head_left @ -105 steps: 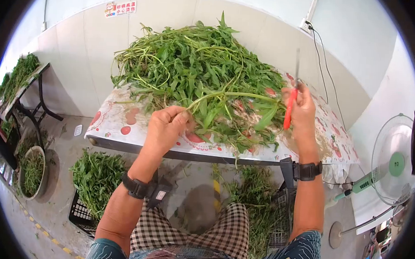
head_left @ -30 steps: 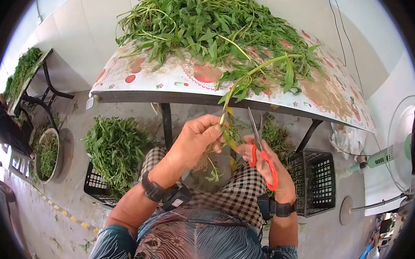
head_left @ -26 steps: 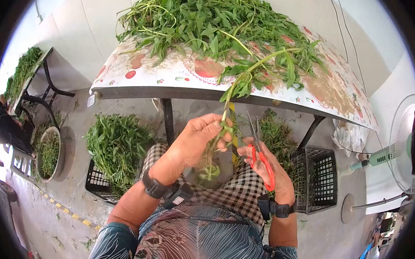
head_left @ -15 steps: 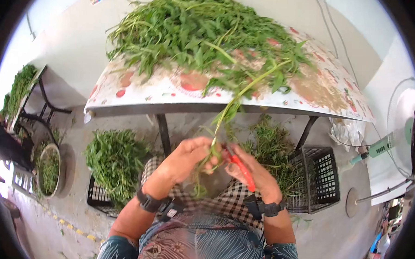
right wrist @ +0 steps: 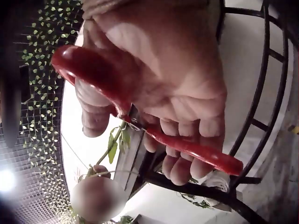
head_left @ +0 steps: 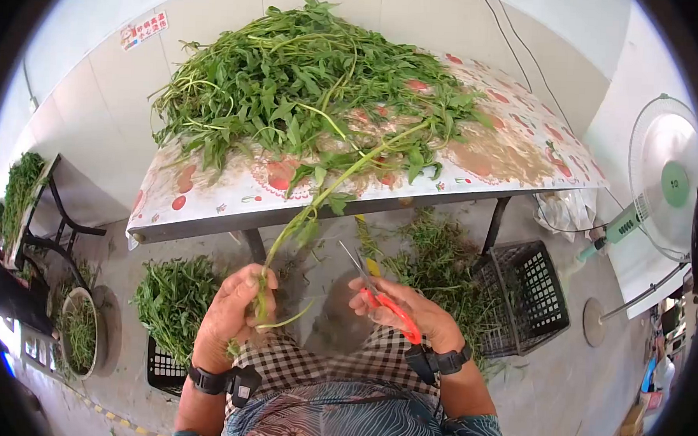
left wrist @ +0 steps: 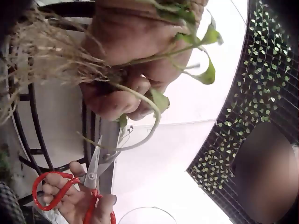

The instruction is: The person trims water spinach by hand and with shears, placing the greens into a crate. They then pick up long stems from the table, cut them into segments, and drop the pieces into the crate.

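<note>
Green stem (head_left: 343, 179), pinched near its rooted end in the left hand's (head_left: 232, 310) grip, slants away rightward onto the worktop (head_left: 538, 172); right of that grip, the right hand (head_left: 421, 305) holds scissors (head_left: 398, 312), apart from it.

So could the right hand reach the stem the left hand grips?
Probably yes: the right hand, holding scissors, is near the left hand and stem; only a thin shoot pokes between them.
</note>
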Tool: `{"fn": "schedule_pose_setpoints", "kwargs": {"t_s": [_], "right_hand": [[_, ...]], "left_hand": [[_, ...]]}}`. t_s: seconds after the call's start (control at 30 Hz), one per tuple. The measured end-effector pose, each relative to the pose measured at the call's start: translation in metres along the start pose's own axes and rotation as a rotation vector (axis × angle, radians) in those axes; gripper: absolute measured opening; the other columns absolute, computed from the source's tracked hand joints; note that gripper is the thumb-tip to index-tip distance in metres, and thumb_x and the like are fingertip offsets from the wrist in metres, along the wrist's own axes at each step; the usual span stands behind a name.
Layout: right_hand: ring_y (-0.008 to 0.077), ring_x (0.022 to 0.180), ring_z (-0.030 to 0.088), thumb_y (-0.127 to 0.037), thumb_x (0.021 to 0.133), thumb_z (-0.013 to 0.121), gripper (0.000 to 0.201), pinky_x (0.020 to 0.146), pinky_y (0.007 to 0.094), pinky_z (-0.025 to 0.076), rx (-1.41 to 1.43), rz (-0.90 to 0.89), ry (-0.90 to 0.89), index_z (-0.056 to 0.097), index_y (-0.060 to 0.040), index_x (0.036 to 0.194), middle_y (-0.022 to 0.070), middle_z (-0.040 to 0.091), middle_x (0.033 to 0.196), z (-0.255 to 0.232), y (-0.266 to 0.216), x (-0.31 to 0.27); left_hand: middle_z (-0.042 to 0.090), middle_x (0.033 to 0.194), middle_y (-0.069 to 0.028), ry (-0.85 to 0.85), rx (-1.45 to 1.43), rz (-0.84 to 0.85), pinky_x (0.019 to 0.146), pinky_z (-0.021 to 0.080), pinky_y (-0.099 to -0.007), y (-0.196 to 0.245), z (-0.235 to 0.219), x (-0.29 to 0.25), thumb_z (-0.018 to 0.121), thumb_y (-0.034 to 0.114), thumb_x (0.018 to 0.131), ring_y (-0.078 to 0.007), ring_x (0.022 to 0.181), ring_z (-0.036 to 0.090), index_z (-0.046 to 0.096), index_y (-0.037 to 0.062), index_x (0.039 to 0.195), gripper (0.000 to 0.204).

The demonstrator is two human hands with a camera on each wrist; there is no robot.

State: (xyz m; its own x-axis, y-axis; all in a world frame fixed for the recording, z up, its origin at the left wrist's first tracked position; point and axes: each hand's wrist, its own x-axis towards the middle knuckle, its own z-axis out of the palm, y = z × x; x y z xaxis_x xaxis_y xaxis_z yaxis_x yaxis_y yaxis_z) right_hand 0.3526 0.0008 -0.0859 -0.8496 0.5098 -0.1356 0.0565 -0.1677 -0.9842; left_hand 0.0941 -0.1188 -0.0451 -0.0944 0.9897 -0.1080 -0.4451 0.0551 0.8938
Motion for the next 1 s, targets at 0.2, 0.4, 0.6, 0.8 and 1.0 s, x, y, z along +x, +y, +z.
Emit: {"fn": "schedule_pose_setpoints", "kwargs": {"t_s": [0.2, 0.4, 0.6, 0.8, 1.0], "right_hand": [[0.0143, 0.097, 0.052, -0.036, 0.084, 0.065, 0.062, 0.084, 0.0274, 0.044, 0.033, -0.019, 0.001, 0.040, -0.0039, 0.131, 0.0052, 0.054, 0.107, 0.006, -0.002, -0.003], [0.0137, 0.099, 0.050, -0.028, 0.082, 0.068, 0.063, 0.086, 0.0267, 0.042, 0.165, 0.024, -0.021, 0.038, -0.0025, 0.131, 0.0038, 0.052, 0.108, 0.020, -0.004, 0.005], [0.0175, 0.101, 0.052, -0.027, 0.081, 0.069, 0.065, 0.088, 0.0311, 0.042, -0.229, -0.034, -0.018, 0.037, -0.0053, 0.133, 0.0094, 0.054, 0.111, 0.033, -0.004, 0.022], [0.0166, 0.099, 0.053, -0.028, 0.081, 0.068, 0.065, 0.087, 0.0300, 0.043, -0.283, -0.048, 0.018, 0.037, -0.0042, 0.133, 0.0088, 0.056, 0.110, 0.043, -0.006, 0.032], [0.0175, 0.095, 0.056, -0.033, 0.083, 0.064, 0.064, 0.084, 0.0299, 0.045, -0.364, -0.130, -0.005, 0.036, -0.0016, 0.133, 0.0104, 0.058, 0.109, 0.041, 0.005, 0.037]], "left_hand": [[0.048, 0.063, -0.0002, -0.006, 0.024, 0.017, 0.044, 0.033, -0.0214, -0.012, -0.016, -0.002, 0.054, 0.025, 0.090, -0.0062, 0.048, 0.037, 0.054, 0.0037, 0.093, 0.021], [0.054, 0.068, -0.0009, -0.029, 0.274, -0.038, 0.046, 0.035, -0.0205, -0.009, -0.005, -0.003, 0.052, 0.023, 0.091, -0.0052, 0.050, 0.039, 0.055, 0.0028, 0.103, 0.023], [0.054, 0.069, 0.0012, -0.121, 0.389, -0.045, 0.049, 0.037, -0.0192, -0.025, -0.005, 0.004, 0.048, 0.017, 0.093, -0.0042, 0.052, 0.042, 0.055, 0.0021, 0.102, 0.019], [0.052, 0.068, 0.0032, -0.194, 0.389, -0.037, 0.049, 0.038, -0.0193, -0.032, -0.003, 0.009, 0.047, 0.020, 0.095, -0.0034, 0.053, 0.044, 0.055, 0.0029, 0.103, 0.020], [0.051, 0.066, 0.0039, -0.194, 0.387, -0.024, 0.049, 0.040, -0.0194, -0.032, 0.002, 0.011, 0.048, 0.020, 0.095, -0.0036, 0.052, 0.045, 0.055, 0.0040, 0.104, 0.020]]}}
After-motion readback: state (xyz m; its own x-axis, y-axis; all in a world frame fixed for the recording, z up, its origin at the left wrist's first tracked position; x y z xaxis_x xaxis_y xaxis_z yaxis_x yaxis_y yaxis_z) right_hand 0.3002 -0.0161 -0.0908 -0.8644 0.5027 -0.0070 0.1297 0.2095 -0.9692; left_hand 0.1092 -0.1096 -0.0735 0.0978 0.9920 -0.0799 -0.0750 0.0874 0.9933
